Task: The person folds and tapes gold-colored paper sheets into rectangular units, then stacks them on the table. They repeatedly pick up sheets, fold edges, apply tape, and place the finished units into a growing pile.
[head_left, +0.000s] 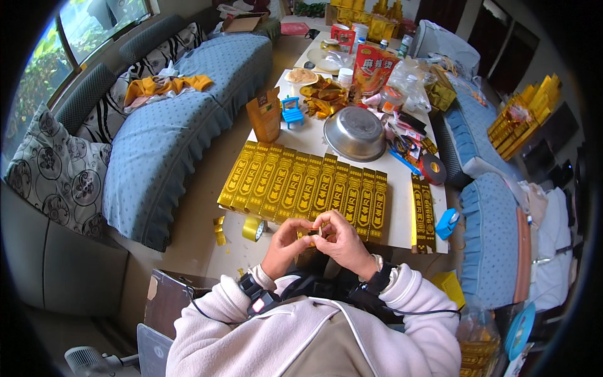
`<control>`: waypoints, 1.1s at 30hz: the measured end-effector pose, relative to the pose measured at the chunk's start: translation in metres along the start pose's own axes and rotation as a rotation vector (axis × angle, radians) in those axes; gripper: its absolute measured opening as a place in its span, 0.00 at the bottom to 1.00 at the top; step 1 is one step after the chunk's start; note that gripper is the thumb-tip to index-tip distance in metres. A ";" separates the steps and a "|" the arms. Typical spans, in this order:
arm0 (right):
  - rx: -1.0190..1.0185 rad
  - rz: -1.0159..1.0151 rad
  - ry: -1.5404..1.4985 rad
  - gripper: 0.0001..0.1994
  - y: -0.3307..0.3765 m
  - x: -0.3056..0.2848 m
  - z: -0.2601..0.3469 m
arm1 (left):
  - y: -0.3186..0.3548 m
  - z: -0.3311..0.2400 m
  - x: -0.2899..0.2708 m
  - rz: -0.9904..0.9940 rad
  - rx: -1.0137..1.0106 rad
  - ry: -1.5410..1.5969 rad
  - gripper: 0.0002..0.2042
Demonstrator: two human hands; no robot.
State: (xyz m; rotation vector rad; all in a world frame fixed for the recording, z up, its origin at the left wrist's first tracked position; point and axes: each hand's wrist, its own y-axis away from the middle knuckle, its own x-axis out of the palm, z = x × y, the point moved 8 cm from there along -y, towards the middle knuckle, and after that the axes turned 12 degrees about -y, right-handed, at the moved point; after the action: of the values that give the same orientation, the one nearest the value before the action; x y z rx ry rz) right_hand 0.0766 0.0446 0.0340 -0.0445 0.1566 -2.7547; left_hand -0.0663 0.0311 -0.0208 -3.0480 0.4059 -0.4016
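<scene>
My left hand and my right hand meet at the table's near edge, fingertips bent together in a pinch. Between them is a small dark piece with a bit of orange, too small to name. Just beyond my hands lies a row of several long gold boxes with dark print, side by side on the white table. A roll of gold tape stands by the table's near edge, left of my left hand. Left of it is a gold strip.
A metal basin sits beyond the boxes. Scissors, a dark tape roll and a blue tape dispenser lie to the right. A brown pouch and a small blue toy chair stand at the left. Sofas flank the table.
</scene>
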 end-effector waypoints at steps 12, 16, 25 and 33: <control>0.313 0.093 -0.521 0.13 0.013 -0.003 -0.028 | 0.006 -0.043 0.007 -0.020 0.416 -0.707 0.10; 0.380 0.019 -0.601 0.10 0.015 -0.005 -0.041 | 0.002 -0.032 0.008 -0.038 0.322 -0.545 0.10; 0.405 0.026 -0.729 0.12 0.021 -0.002 -0.043 | 0.005 -0.035 0.013 0.013 0.347 -0.648 0.08; 0.390 0.017 -0.526 0.09 0.018 -0.002 -0.036 | 0.007 -0.021 0.010 0.072 0.317 -0.565 0.22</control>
State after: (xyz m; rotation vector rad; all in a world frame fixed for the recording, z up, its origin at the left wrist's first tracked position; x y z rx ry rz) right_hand 0.0832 0.0330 -0.0036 -0.6453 -0.5121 -2.6008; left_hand -0.0644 0.0212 0.0009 -2.6627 0.3693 0.3618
